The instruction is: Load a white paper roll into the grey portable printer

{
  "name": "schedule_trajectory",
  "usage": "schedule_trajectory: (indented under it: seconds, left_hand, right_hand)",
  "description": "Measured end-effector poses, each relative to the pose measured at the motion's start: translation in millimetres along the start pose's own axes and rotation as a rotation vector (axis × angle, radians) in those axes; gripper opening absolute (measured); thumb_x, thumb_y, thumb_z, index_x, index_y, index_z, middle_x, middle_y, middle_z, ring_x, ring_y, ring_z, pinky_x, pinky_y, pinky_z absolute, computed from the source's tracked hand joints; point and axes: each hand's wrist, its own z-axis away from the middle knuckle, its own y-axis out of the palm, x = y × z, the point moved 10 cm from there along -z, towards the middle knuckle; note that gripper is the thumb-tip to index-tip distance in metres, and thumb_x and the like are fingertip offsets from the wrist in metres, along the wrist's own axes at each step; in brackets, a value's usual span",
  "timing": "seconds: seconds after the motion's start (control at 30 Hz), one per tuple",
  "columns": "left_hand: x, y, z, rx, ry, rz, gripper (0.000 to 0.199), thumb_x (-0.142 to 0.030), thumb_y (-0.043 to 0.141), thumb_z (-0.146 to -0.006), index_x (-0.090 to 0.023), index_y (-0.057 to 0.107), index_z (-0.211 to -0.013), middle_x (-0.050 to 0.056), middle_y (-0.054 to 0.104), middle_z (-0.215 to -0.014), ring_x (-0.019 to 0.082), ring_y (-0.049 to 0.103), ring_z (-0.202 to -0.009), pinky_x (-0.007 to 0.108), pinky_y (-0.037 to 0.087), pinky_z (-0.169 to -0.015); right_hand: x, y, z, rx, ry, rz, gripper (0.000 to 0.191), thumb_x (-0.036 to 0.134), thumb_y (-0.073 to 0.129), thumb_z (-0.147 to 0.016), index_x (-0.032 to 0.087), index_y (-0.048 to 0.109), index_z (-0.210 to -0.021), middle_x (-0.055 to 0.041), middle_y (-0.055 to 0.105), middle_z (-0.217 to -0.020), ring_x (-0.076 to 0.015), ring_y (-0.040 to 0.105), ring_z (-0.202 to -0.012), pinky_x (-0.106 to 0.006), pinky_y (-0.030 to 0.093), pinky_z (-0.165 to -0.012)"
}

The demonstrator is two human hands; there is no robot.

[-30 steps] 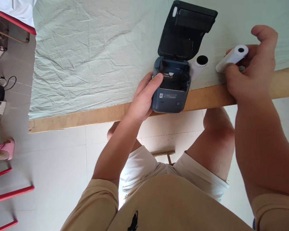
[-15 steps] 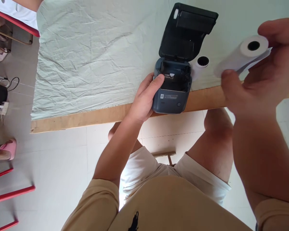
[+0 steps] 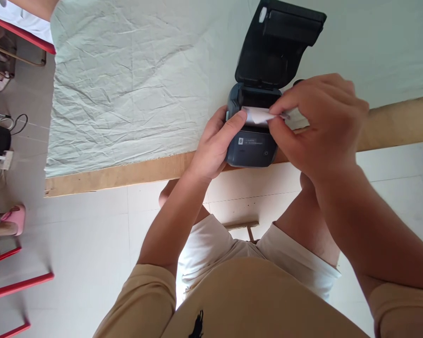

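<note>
A dark blue-grey portable label printer (image 3: 252, 152) sits at the table's front edge with its black lid (image 3: 280, 44) swung up and back. My left hand (image 3: 216, 143) is closed around the printer's left side, its thumb over the edge of the paper compartment. A white paper roll (image 3: 259, 115) lies across that compartment. My right hand (image 3: 319, 124) pinches the roll's right end between thumb and fingers, at the printer's right side. Another roll stands behind my right hand, mostly hidden; its dark core (image 3: 298, 82) peeks out.
A wrinkled pale green cloth (image 3: 134, 84) covers the table, leaving a bare wooden edge (image 3: 127, 173) in front. At upper left is another person's arm (image 3: 37, 7). Red stool legs (image 3: 21, 286), cables (image 3: 0, 141) and a pink slipper (image 3: 16, 218) are on the left-hand floor.
My right hand has moved left, bringing the paper roll from the right side into the printer's compartment. My left hand still holds the printer, and the lid stays raised.
</note>
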Motion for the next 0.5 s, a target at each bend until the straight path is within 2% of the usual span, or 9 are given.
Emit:
schedule_trajectory:
  seconds: [0.1, 0.2, 0.23, 0.3, 0.37, 0.43, 0.5]
  left_hand:
    - [-3.0, 1.9, 2.2, 0.031, 0.037, 0.025, 0.023, -0.039, 0.072, -0.120, -0.024, 0.072, -0.103, 0.005, 0.079, -0.100, 0.035, 0.089, -0.138, 0.043, 0.079, -0.105]
    - [3.0, -3.6, -3.7, 0.061, 0.038, -0.050, 0.020, -0.040, 0.088, -0.109, -0.025, 0.076, -0.113, 0.005, 0.082, -0.108, 0.036, 0.085, -0.145, 0.042, 0.076, -0.114]
    - [4.2, -9.5, -7.9, 0.046, 0.062, -0.086, 0.030, -0.041, 0.096, -0.103, -0.027, 0.076, -0.120, 0.004, 0.083, -0.114, 0.038, 0.082, -0.150, 0.044, 0.073, -0.120]
    - [7.0, -15.7, -17.3, 0.080, 0.123, -0.124, 0.068, -0.046, 0.105, -0.093, -0.032, 0.072, -0.150, 0.006, 0.083, -0.132, 0.043, 0.075, -0.162, 0.053, 0.068, -0.130]
    - [10.3, -16.0, -24.5, 0.158, 0.176, -0.179, 0.098, -0.053, 0.106, -0.089, -0.038, 0.057, -0.174, 0.007, 0.081, -0.146, 0.046, 0.069, -0.169, 0.060, 0.064, -0.132]
    - [12.4, -15.4, -27.6, 0.208, 0.203, -0.223, 0.107, -0.057, 0.103, -0.088, -0.039, 0.052, -0.180, 0.009, 0.079, -0.150, 0.047, 0.068, -0.168, 0.062, 0.064, -0.131]
    - [11.4, -14.7, -26.5, 0.221, 0.216, -0.246, 0.104, -0.054, 0.101, -0.087, -0.038, 0.054, -0.179, 0.011, 0.079, -0.152, 0.047, 0.070, -0.165, 0.062, 0.065, -0.128]
  right_hand:
    - [6.8, 1.7, 19.5, -0.017, -0.032, -0.014, 0.015, 0.036, 0.068, -0.104, 0.036, 0.074, -0.090, -0.0038, 0.082, -0.094, -0.0400, 0.083, -0.120, -0.067, 0.060, -0.112]
    - [13.1, 0.8, 34.2, -0.077, -0.136, -0.089, 0.011, 0.037, 0.069, -0.104, 0.036, 0.075, -0.094, -0.0035, 0.085, -0.097, -0.0380, 0.083, -0.116, -0.065, 0.060, -0.112]
    - [13.8, -2.3, 36.7, -0.119, -0.186, -0.137, 0.008, 0.037, 0.069, -0.104, 0.036, 0.075, -0.097, -0.0027, 0.086, -0.098, -0.0366, 0.083, -0.113, -0.063, 0.061, -0.111]
    - [10.5, -13.0, 38.2, -0.234, -0.274, -0.210, 0.009, 0.037, 0.067, -0.103, 0.037, 0.075, -0.108, -0.0024, 0.087, -0.106, -0.0345, 0.083, -0.111, -0.060, 0.063, -0.108]
    - [-1.3, -20.4, 32.3, -0.309, -0.276, -0.218, 0.033, 0.036, 0.065, -0.100, 0.039, 0.074, -0.132, -0.0046, 0.086, -0.133, -0.0349, 0.084, -0.126, -0.057, 0.066, -0.103]
    - [-14.6, -19.2, 20.7, -0.297, -0.229, -0.207, 0.061, 0.032, 0.064, -0.100, 0.042, 0.063, -0.160, -0.0053, 0.074, -0.164, -0.0358, 0.077, -0.153, -0.052, 0.068, -0.100]
    - [-20.3, -11.2, 10.0, -0.233, -0.231, -0.248, 0.076, 0.027, 0.061, -0.104, 0.049, 0.048, -0.175, -0.0032, 0.060, -0.181, -0.0347, 0.065, -0.173, -0.047, 0.067, -0.097]
